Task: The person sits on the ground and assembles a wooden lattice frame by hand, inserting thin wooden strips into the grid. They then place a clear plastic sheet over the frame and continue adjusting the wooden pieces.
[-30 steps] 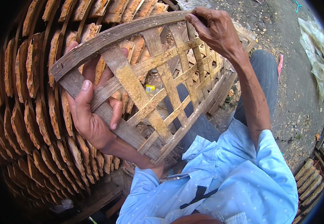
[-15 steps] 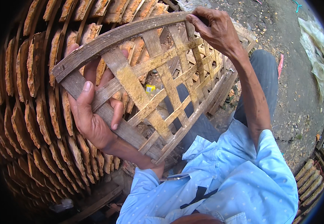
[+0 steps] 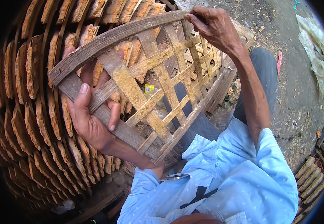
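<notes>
A wooden lattice rack point(image 3: 126, 84) with a thick weathered rim and crossed flat slats is held up slantwise in front of me. Yellowish residue coats many of its slats. My left hand point(image 3: 94, 128) grips its left end, the thumb on the near face and the other fingers partly hidden behind the slats. At the upper right, my right hand point(image 3: 220, 31) pinches the rim's far end between thumb and bent fingers. Behind and below the held rack, more lattice racks point(image 3: 221, 91) lie close to my knees, partly covered by it.
Rows of rough orange-brown slabs point(image 3: 31, 71) stand tightly on the left. A small yellow wrapper point(image 3: 149, 88) shows through the lattice. Crumpled clear plastic sheeting point(image 3: 315, 52) lies on the dirt ground point(image 3: 292, 100) at right. Another row of pale slabs point(image 3: 311, 175) sits lower right.
The rack and both hands have shifted very slightly left and up. Both grips look the same.
</notes>
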A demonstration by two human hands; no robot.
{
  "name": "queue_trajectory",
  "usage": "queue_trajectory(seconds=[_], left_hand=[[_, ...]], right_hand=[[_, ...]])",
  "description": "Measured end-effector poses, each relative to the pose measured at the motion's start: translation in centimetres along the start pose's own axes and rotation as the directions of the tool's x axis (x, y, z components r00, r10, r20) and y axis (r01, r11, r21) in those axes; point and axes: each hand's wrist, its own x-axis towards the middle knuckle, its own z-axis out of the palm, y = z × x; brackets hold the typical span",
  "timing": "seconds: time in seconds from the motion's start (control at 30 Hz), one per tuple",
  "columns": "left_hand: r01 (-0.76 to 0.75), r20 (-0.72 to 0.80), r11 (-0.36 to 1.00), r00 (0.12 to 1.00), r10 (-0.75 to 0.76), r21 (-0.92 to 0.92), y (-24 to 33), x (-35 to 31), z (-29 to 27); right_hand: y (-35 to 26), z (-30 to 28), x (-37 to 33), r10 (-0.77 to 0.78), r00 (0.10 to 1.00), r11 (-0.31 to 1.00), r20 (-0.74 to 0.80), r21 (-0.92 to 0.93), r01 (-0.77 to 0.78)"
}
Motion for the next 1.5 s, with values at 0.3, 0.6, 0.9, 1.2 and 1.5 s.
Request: queue_trajectory(seconds=[0.3, 0.6, 0.9, 1.2, 1.5], left_hand=[[0.006, 0.005, 0.993, 1.0, -0.006, -0.121, -0.3, 0.3, -0.1], [0.018, 0.027, 1.0, 0.999, -0.018, -0.023, 0.5, 0.6, 0.1], [0.004, -0.013, 0.998, 1.0, -0.005, -0.061, 0.6, 0.2, 0.2], [0.033, 0.009, 0.997, 0.999, -0.032, -0.065, 0.6, 0.1, 0.0], [0.056, -0.024, 0.998, 0.998, -0.055, 0.029, 0.9, -0.2, -0.5]], right_hand=[[-1.8, 0.1, 0.5, 0.045, 0.997, 0.999, 0.068, -0.023, -0.044], [-11.6, -0.9, 0.7, -0.05, 0.99, 0.737, -0.134, 0.664, 0.127], [-13.5, -0.3, 2.6, -0.219, 0.959, 0.883, -0.18, 0.381, 0.273], [-13.6, -0.6, 2.1, -0.303, 0.933, 0.843, -0.194, 0.402, 0.358], [-17.5, -0.8, 4.0, -0.437, 0.867, 0.835, -0.241, 0.251, 0.49]])
